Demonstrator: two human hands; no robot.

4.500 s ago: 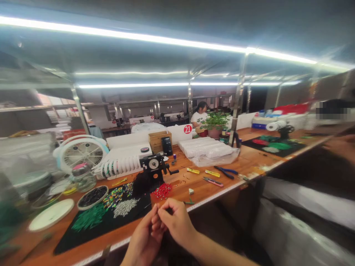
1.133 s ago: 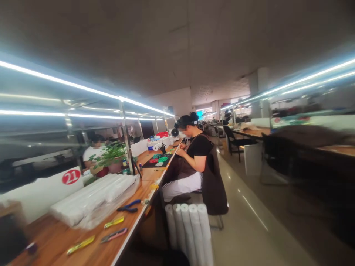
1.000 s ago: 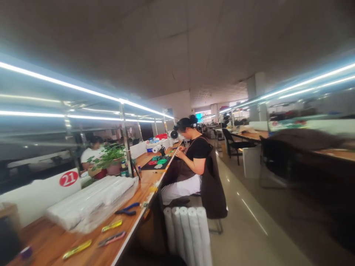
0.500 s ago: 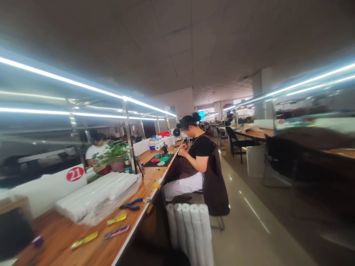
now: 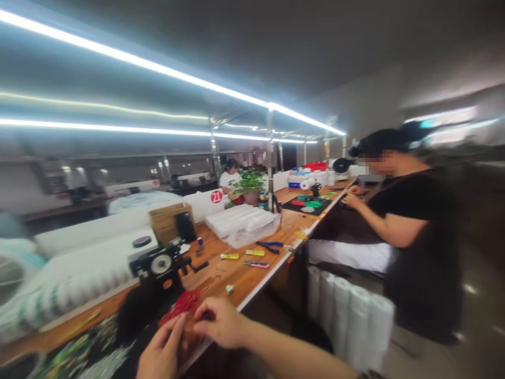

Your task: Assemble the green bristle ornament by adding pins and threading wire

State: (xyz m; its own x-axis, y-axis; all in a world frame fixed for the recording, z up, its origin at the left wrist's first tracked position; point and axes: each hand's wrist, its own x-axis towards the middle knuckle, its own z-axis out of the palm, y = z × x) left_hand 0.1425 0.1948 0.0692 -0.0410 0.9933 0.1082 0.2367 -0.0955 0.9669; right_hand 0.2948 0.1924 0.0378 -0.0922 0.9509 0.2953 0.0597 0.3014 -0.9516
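My left hand (image 5: 162, 348) is at the bottom of the head view, fingers drawn together near their tips. Just to its right, my right hand (image 5: 223, 322) has thumb and forefinger curled in a pinch. The fingertips of both hands nearly meet over the table's front edge; whatever is between them is too small and blurred to name. Directly behind the fingers lies a heap of red, string-like pieces (image 5: 180, 305). Beyond it stands a small black winding device (image 5: 160, 266) with a pale round dial and a crank.
Two yellow-handled tools (image 5: 229, 256), a pink-handled cutter (image 5: 257, 264) and blue-handled pliers (image 5: 272, 246) lie on the wooden table (image 5: 221, 279). White wrapped rolls (image 5: 242, 221) sit behind them. A co-worker (image 5: 410, 210) sits to the right, near upright white rolls (image 5: 357, 316).
The view has swung left and down. Both my hands, the red heap and the winding device have come into view; the tools and co-worker have shifted right in the picture.
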